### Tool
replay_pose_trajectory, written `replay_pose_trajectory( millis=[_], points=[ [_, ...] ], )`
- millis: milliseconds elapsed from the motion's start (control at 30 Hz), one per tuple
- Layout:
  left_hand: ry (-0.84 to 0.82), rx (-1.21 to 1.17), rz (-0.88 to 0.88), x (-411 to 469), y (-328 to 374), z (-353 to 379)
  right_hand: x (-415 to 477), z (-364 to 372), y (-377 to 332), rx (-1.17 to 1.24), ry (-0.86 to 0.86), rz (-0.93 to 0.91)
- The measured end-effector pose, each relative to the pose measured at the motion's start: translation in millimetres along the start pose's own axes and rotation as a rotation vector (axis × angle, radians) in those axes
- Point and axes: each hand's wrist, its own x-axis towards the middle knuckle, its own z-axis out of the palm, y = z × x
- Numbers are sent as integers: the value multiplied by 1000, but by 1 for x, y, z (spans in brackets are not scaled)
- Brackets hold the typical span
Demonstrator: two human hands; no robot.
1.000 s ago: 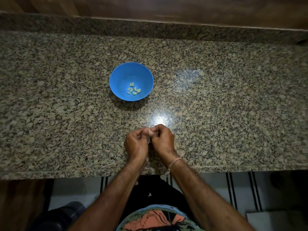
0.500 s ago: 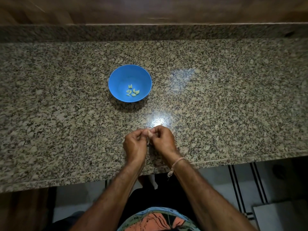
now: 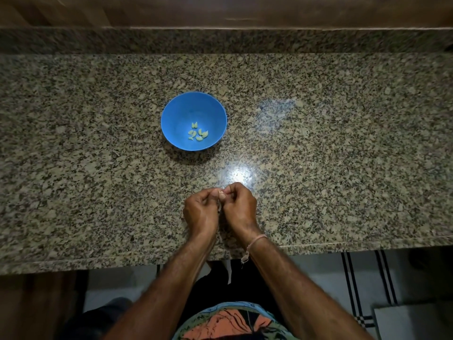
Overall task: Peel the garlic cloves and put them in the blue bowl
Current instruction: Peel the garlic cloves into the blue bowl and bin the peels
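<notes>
A blue bowl [image 3: 181, 111] stands on the granite counter, a little left of centre, with several peeled pale garlic cloves [image 3: 198, 134] lying in its bottom. Nearer the counter's front edge, my left hand [image 3: 201, 212] and my right hand [image 3: 239, 207] are pressed together, fingers curled. Between their fingertips they pinch a small garlic clove [image 3: 221, 193], of which only a pale sliver shows; the rest is hidden by my fingers. Both hands are well in front of the bowl and slightly to its right.
The speckled granite counter [image 3: 343, 155] runs the full width, with a raised granite backsplash [image 3: 245, 41] and wood above it. A bright light glare sits just beyond my hands. Below the front edge are my shirt and a tiled floor.
My hands stay together on the clove with only small finger movement. The view has tilted, so the bowl and counter sit slightly lower in frame.
</notes>
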Motion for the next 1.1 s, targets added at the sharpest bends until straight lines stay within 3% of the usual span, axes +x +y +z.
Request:
replay_pose_trajectory(
  millis=[233,333,433,500,700,900,1000,1100],
  points=[
    [-37,-255,-138,3,-6,5,1,-6,2,138,8,-70],
    [-56,-283,-150,5,-3,5,6,-5,6,219,-1,-17],
    [-82,-221,-50,5,2,3,10,-13,8,377,-20,65],
    [-65,-2,133,9,8,0,12,-28,9,413,-37,39],
    [-63,604,664,38,24,12,15,-65,22,83,-12,-115],
    [-44,617,710,25,7,14,13,-64,35,-229,13,-230],
    [33,589,666,2,-15,5,12,-57,40,-371,33,-283],
    [-10,588,621,-10,-35,-1,14,-50,42,-465,81,-300]
  ],
)
